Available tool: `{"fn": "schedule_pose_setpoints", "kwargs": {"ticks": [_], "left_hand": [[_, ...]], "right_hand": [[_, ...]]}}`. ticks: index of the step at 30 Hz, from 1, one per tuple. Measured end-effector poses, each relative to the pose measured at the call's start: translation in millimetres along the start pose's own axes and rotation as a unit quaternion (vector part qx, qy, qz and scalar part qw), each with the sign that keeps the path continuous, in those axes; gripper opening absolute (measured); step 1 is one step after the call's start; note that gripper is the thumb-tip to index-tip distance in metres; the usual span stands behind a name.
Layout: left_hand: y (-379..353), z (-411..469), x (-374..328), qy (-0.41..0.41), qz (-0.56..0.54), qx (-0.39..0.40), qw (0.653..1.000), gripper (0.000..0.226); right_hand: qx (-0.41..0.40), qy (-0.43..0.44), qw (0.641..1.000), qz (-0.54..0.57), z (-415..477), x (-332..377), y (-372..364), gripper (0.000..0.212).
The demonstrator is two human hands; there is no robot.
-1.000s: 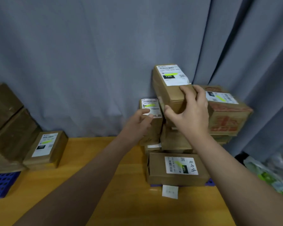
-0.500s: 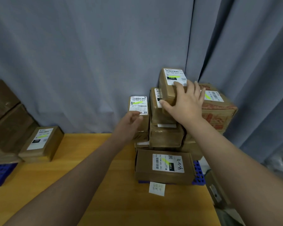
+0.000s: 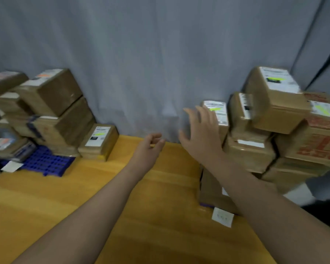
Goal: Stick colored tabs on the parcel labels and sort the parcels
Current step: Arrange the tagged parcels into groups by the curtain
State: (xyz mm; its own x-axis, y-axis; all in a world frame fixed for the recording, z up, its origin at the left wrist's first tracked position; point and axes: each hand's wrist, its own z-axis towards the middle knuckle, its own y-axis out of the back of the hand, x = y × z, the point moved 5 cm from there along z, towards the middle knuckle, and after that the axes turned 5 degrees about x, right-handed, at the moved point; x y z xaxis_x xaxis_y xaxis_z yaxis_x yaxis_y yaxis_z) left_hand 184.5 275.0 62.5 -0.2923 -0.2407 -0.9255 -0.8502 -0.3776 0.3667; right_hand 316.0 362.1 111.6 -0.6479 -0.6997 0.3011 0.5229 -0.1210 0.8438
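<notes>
Both hands hang free above the table (image 3: 151,216), and neither holds anything. The right hand (image 3: 200,136) is spread wide, fingers straight and apart, with the stack of parcels (image 3: 255,153) just to its right. Directly behind its fingertips stands a narrow parcel (image 3: 222,121), whose white label carries a green tab. The blur hides whether the fingers touch it. Above that hand and further right sits the top parcel (image 3: 274,107), tilted, label up with a green tab on it. It rests on the boxes beneath, clear of the hand. Under the right forearm lies a flat parcel (image 3: 210,189). Just in front of it, nearer the person, a small white tab sheet (image 3: 222,217) lies on the wood.

The left hand (image 3: 151,144) has its fingers loosely curled around nothing, and hangs beside the right hand, a little lower. To its left and apart from it, a lone parcel (image 3: 100,143) with a green tab lies at the back of the table. It sits just beside the left pile (image 3: 51,103) of parcels, some with orange tabs, stacked on a blue crate (image 3: 46,163). A grey curtain (image 3: 141,54) hangs beyond both hands
</notes>
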Motion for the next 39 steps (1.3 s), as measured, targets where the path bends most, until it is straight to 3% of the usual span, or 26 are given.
{"fn": "schedule_pose_setpoints", "kwargs": {"ticks": [8, 13, 18, 24, 28, 32, 36, 39], "left_hand": [[132.8, 27.6, 125.0, 0.085, 0.084, -0.052, 0.992, 0.035], [187.9, 57.8, 203.8, 0.139, 0.25, -0.037, 0.958, 0.049], [207.7, 106.8, 247.3, 0.129, 0.396, 0.019, 0.909, 0.071], [202.8, 136.8, 278.1, 0.108, 0.435, 0.054, 0.892, 0.066], [206.1, 135.4, 289.0, 0.111, 0.369, 0.032, 0.922, 0.055], [214.1, 132.3, 283.4, 0.075, 0.309, 0.011, 0.948, 0.045], [225.0, 122.3, 291.7, 0.156, 0.122, -0.035, 0.979, 0.058], [219.1, 111.2, 295.8, 0.217, -0.012, -0.018, 0.976, 0.058]], "right_hand": [[0.183, -0.037, 0.98, 0.068, 6.3, 93.9, -156.6, 0.059], [0.28, -0.107, 0.947, 0.113, 3.2, 128.7, -243.0, 0.056], [0.336, -0.221, 0.903, 0.151, 5.6, 132.2, -302.2, 0.051], [0.338, -0.324, 0.849, 0.243, 30.9, 142.7, -347.2, 0.048], [0.339, -0.371, 0.809, 0.306, 45.6, 160.5, -370.6, 0.055], [0.336, -0.389, 0.801, 0.308, 61.8, 174.2, -393.6, 0.057], [0.287, -0.406, 0.804, 0.327, 57.4, 173.5, -396.8, 0.044], [0.277, -0.422, 0.788, 0.353, 35.1, 160.7, -382.0, 0.047]]}}
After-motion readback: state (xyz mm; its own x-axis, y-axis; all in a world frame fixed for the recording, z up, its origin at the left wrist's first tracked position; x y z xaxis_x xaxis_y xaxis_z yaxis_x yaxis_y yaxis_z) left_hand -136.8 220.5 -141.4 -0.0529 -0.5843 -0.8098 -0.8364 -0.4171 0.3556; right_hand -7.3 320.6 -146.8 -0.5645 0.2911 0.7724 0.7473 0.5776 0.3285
